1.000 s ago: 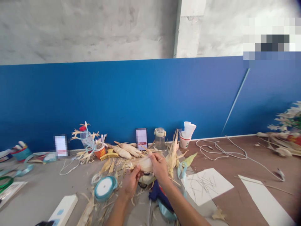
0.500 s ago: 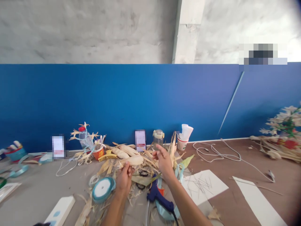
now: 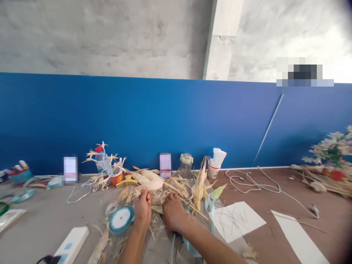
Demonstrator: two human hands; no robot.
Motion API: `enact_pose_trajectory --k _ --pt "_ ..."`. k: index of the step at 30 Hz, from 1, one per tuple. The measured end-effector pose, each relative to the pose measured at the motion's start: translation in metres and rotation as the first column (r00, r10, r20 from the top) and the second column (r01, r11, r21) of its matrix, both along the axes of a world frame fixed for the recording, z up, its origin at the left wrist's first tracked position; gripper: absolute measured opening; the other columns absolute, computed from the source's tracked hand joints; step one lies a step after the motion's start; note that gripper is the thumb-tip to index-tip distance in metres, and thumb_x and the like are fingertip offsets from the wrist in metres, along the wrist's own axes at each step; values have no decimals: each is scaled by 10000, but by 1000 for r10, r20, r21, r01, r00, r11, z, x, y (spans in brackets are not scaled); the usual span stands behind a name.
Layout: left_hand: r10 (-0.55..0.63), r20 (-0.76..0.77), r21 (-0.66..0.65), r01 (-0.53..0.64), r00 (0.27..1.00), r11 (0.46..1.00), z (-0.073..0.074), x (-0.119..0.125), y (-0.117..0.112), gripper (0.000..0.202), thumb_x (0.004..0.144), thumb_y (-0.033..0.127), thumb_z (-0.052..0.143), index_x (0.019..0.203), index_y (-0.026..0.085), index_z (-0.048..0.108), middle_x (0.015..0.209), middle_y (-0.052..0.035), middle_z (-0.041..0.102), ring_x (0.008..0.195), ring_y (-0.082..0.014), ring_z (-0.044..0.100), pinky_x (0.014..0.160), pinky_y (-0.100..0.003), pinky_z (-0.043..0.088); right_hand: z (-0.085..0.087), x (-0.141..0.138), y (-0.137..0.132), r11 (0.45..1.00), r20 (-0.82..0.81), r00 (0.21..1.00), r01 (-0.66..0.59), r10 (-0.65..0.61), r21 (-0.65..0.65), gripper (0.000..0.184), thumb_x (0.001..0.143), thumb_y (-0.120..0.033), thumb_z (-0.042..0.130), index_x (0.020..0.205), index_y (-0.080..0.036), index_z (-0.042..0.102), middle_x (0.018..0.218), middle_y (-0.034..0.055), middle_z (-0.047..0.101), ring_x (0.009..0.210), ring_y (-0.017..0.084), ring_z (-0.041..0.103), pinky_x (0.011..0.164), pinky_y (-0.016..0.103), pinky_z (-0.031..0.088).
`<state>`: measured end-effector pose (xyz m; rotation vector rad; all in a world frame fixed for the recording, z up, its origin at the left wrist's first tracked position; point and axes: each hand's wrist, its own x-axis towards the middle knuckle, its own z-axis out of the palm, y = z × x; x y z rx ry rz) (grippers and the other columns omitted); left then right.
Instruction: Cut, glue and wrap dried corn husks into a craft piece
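Holding step: we are pinching a corn husk (image 3: 155, 184) in the left hand (image 3: 143, 206) above the worktop (image 3: 88, 211); with the right hand (image 3: 173, 212) low by husk scraps (image 3: 180, 189), its grip is not showing. Next, we are probably needing steadiness.

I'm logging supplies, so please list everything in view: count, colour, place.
Wall: one, grey, background
Partition: one, blue, behind table
Tabletop: count unclear, grey and brown, foreground
Phones: two, screens pale, by partition
Bottle: one, clear with red cap, left
Small cup: one, orange-red, beside bottle
Lidded jar: one, clear, behind husks
Paper cup: one, white, right of jar
Container: one, blue, far left
Husks: uncountable, pale tan, centre
Large spool: one, blue, left of hands
Power strip: one, white, lower left
Sheets: two, white, right
Sticks: several, dark, on left sheet
Cables: at least two, white, left and right
Flowers: several, white, far right
Left hand: one, holding a pale husk, centre
Right hand: one, centre, grip hidden
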<state>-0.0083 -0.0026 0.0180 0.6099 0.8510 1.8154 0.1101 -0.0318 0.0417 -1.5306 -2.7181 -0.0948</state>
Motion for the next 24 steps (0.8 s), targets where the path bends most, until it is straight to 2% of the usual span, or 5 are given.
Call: enact_pose_trajectory --k 3,8,13,17,24 --pt "10 -6 -4 -10 1000 1000 -1 0 1 452 607 434 779 501 197 409 422 93 390 403 -58 340 500 -228 358 -2 -6 7 1000 54 998 -20 19 11 180 732 -90 614 852 -102 747 869 180 728 929 295 614 858 418 407" --pt "37 -17 -13 -37 999 999 -2 -1 1 449 592 432 784 494 196 415 422 86 396 413 -64 338 466 -231 300 1 -4 26 999 86 996 -6 3 39 197 763 -52 558 813 -101 743 825 168 736 892 283 639 895 434 380" --pt "76 16 -14 -75 997 997 0 -2 2 447 578 453 788 516 192 430 431 90 406 415 -62 320 462 -232 278 19 11 52 995 68 998 0 -6 102 240 800 -56 503 871 -94 728 896 182 722 912 276 638 890 434 371" --pt "71 28 -22 -71 997 997 -1 -2 2 421 580 431 791 526 197 444 436 86 412 422 -70 313 467 -239 264 33 23 73 994 69 997 17 -24 105 188 737 -66 579 844 -103 729 868 171 715 860 271 656 819 394 406" --pt "58 -2 -5 -58 998 998 -1 -1 2 400 579 398 790 522 215 439 430 79 401 429 -90 320 475 -258 262 33 34 96 969 -21 984 177 -176 171 335 818 -60 481 1105 -100 650 1053 208 632 854 260 652 730 351 455"
